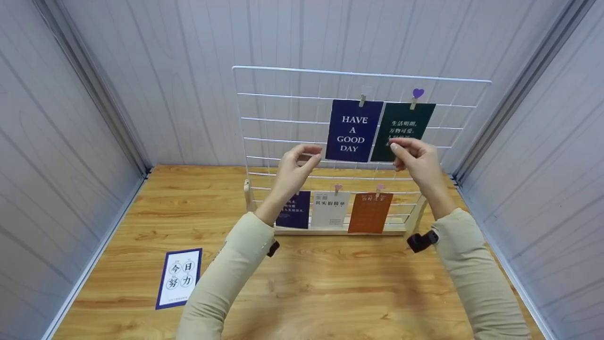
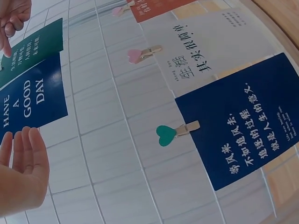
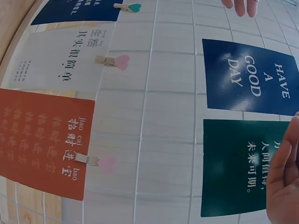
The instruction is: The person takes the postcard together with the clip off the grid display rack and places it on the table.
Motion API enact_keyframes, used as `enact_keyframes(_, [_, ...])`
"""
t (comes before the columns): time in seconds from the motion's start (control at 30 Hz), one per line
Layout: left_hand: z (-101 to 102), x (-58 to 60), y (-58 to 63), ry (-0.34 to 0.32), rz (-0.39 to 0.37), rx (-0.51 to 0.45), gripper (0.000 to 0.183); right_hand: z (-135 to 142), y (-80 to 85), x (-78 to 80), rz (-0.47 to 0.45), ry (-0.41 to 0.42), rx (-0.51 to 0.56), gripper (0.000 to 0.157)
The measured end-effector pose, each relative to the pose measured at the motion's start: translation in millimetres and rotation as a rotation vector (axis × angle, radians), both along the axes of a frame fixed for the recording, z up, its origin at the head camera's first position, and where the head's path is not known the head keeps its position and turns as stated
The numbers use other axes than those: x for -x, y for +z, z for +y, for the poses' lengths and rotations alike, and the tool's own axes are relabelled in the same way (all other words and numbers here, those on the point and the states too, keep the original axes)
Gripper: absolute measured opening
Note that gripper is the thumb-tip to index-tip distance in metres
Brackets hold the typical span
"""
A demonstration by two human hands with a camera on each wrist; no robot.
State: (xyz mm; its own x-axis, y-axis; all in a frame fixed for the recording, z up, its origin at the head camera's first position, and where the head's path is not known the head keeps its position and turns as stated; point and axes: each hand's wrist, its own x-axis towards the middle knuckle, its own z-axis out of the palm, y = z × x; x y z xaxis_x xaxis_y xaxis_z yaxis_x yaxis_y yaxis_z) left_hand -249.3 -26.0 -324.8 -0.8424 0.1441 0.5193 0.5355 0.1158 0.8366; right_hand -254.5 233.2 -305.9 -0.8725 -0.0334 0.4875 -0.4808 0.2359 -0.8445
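Observation:
My left hand (image 1: 298, 165) is raised at the lower left of a navy "HAVE A GOOD DAY" card (image 1: 353, 130), fingers loosely bent with nothing between them. Before a dark green card (image 1: 394, 113) with white writing is my right hand (image 1: 417, 158), its thumb and forefinger close together and no object visible in them. Both cards hang side by side on a white wire grid (image 1: 292, 118). A wooden clip (image 1: 362, 100) holds the navy card's top edge, and a purple heart clip (image 1: 418, 93) the green one's.
Lower on the grid hang a blue card (image 2: 243, 121) with a teal heart clip (image 2: 166, 135), a white card (image 1: 330, 208) and an orange card (image 1: 370, 215). The grid stands in a wooden base (image 1: 335, 232). A blue-bordered card (image 1: 179, 278) lies on the wooden table at left.

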Motion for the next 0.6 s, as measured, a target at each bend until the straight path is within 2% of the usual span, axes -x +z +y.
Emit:
enact_keyframes(0.1, [2.5, -6.7, 9.2, 0.023, 0.007, -0.006, 0.02, 1.9, -1.0, 9.6, -0.001, 0.015, 0.047, 0.025])
enact_keyframes(0.23, [5.6, -4.0, 9.4, 0.037, 0.024, -0.022, 0.02, 0.5, 2.1, 14.8, 0.002, 0.049, 0.133, 0.026])
enact_keyframes(0.47, [9.0, 23.3, -8.2, 0.033, 0.027, -0.037, 0.023, -2.1, 11.7, 17.7, -0.009, 0.084, 0.243, 0.022])
enact_keyframes(0.6, [10.2, 27.2, -7.3, 0.041, 0.018, -0.044, 0.023, -5.6, 18.5, 19.4, -0.009, 0.1, 0.269, 0.019])
